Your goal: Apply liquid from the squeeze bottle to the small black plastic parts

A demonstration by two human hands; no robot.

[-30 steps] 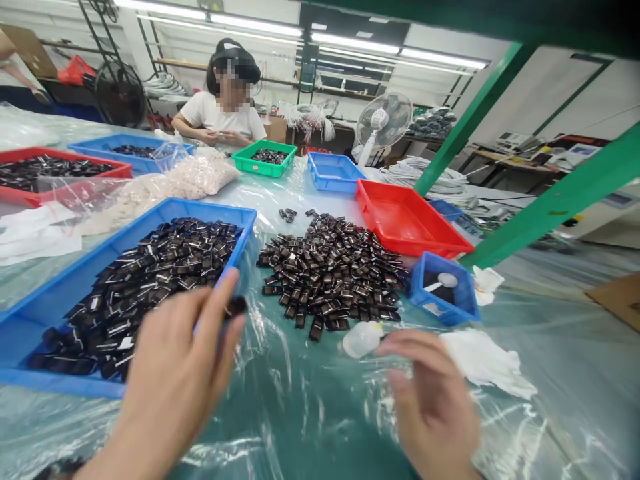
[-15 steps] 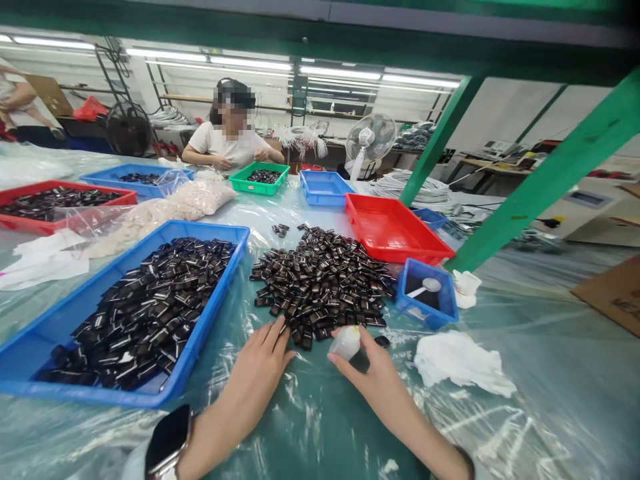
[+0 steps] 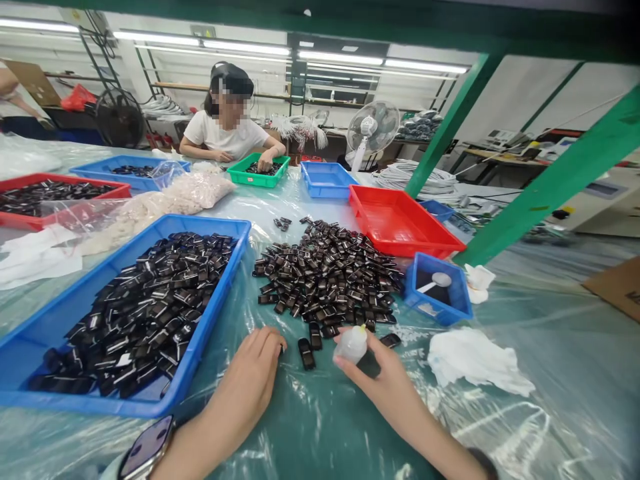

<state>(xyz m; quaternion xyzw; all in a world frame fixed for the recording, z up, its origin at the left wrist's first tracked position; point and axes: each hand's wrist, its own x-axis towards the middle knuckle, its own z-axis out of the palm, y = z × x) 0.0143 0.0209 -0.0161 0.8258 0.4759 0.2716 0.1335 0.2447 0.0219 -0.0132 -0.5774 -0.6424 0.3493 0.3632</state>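
The small translucent bottle (image 3: 351,345) is at the near edge of the pile of black pieces (image 3: 330,273), its yellow tip upward, grasped between the thumb and fingers of my right hand (image 3: 381,373). My left hand (image 3: 254,373) lies palm down, fingers bent; something dark shows at the fingertips, but I can't tell whether they pinch it. Plastic-covered tabletop (image 3: 305,427) stretches between my forearms, the large blue tray's rim (image 3: 213,320) bounding my left, the crumpled white cloth (image 3: 475,360) my right.
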